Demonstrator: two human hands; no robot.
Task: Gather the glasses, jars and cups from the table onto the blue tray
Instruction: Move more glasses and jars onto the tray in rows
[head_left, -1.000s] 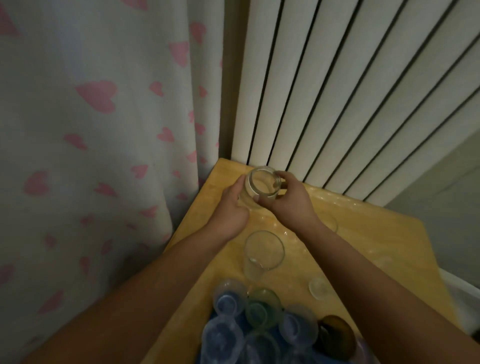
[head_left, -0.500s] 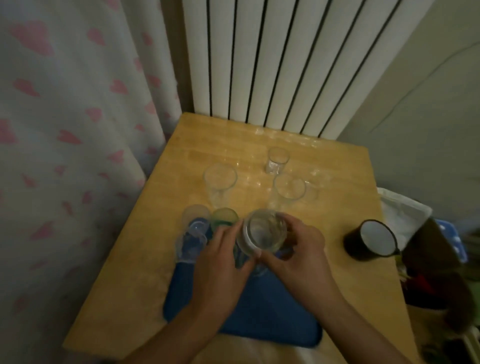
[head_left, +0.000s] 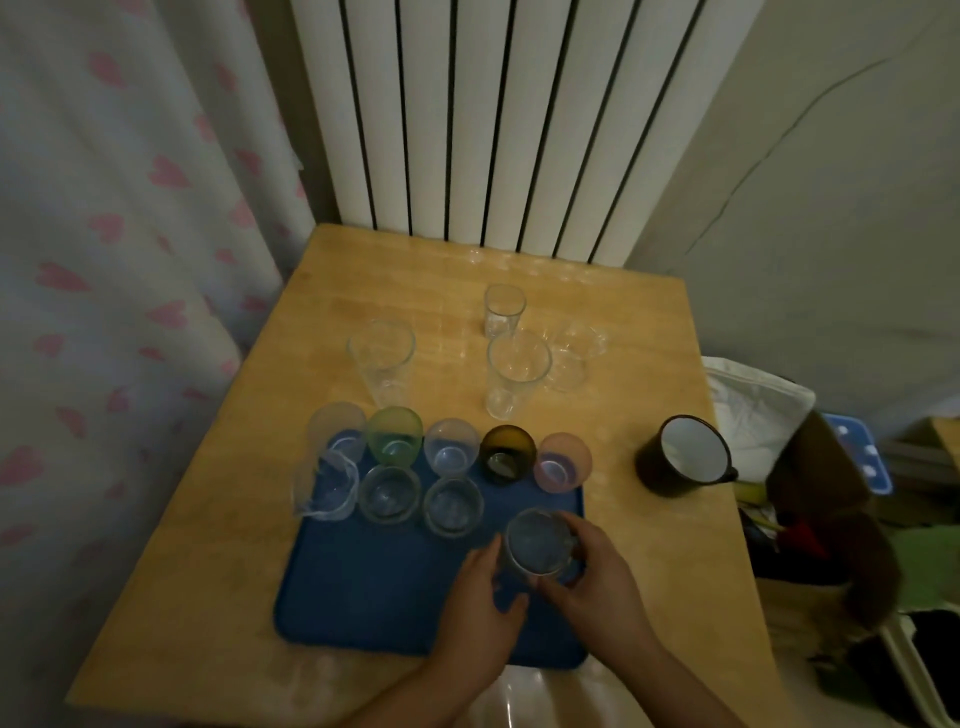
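Clear glass jar upright on blue tray, right of two rows of cups

Nine vessels on tray, five off

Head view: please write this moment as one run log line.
left hand: touches jar | right hand: grips jar | jar: over blue tray | dark mug, clear glasses: on table
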